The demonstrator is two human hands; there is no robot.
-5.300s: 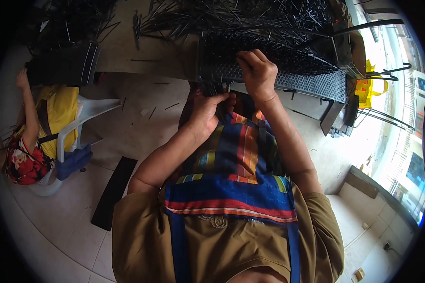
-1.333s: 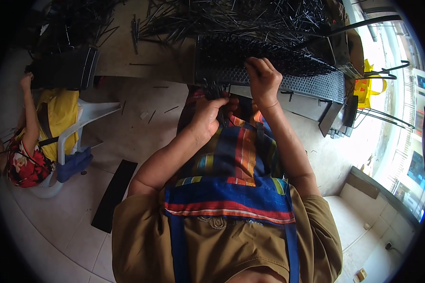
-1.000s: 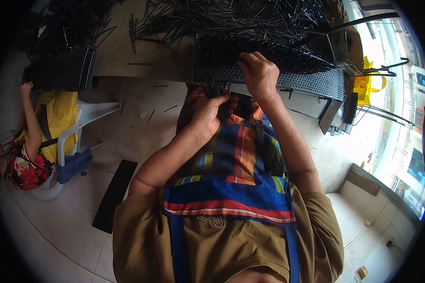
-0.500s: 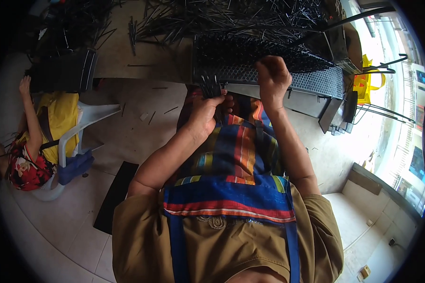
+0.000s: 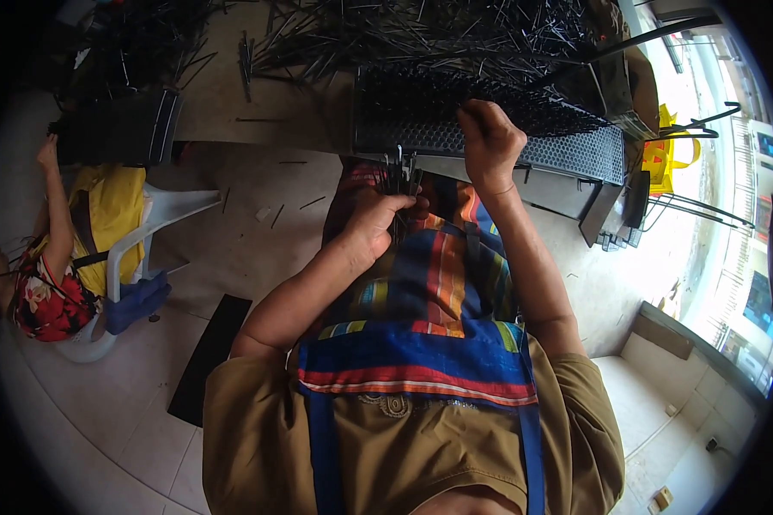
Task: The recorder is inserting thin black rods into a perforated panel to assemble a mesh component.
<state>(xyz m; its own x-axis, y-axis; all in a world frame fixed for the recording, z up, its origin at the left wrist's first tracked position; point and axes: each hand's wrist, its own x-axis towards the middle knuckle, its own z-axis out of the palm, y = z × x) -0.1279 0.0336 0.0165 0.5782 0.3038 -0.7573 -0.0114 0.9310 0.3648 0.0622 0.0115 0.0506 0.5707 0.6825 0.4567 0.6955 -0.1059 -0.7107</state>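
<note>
The left hand [image 5: 376, 215] pinches a bunch of sticks [image 5: 394, 178] by the near edge of the tray [image 5: 575, 154]; a loose hold could drop some. The right hand [image 5: 492, 142], over the tray, is pressed together, on what I cannot tell; bumping could tip the standing sticks [image 5: 412, 94].

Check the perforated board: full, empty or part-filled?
Part-filled. Black sticks crowd the far side of the board; bare holes show along its near edge.

right hand [image 5: 495, 144]: contents unclear | rod bundle [image 5: 393, 178]: partly hidden by left hand [image 5: 374, 216] | rod pile [image 5: 421, 39]: cut off above
</note>
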